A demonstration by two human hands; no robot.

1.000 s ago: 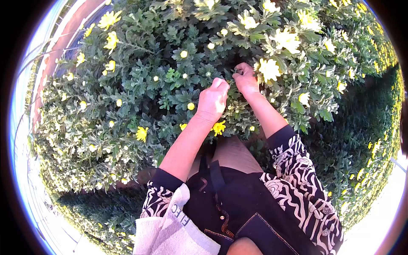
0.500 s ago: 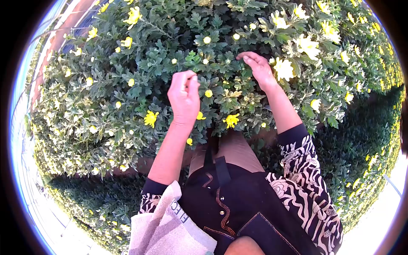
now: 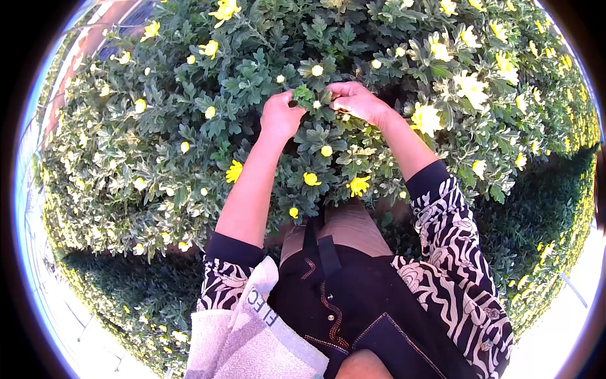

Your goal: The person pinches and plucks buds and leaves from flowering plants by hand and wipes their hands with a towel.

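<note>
Both of my hands are among yellow-flowered plants that look like chrysanthemums, in the upper middle of the head view. My left hand [image 3: 282,118] is closed, thumb and fingers pinching at a light green leafy shoot [image 3: 303,95]. Just across from it, my right hand [image 3: 358,103] is closed, its fingertips together among the leaves; what lies between them is hidden. A small pale bud [image 3: 317,105] shows between the two hands. Another pale bud [image 3: 317,70] stands a little above them, and a yellow bud [image 3: 326,151] sits below.
Dense foliage with open yellow blooms [image 3: 427,118] surrounds my hands. Close to my body are more yellow flowers [image 3: 358,186]. A shaded furrow [image 3: 536,189] runs between plant rows at the right. A pale towel [image 3: 259,328] hangs at my left side.
My hands have come closer together. The left has moved to the shoot, and the right has moved left and closed its fingers. The view has shifted slightly.
</note>
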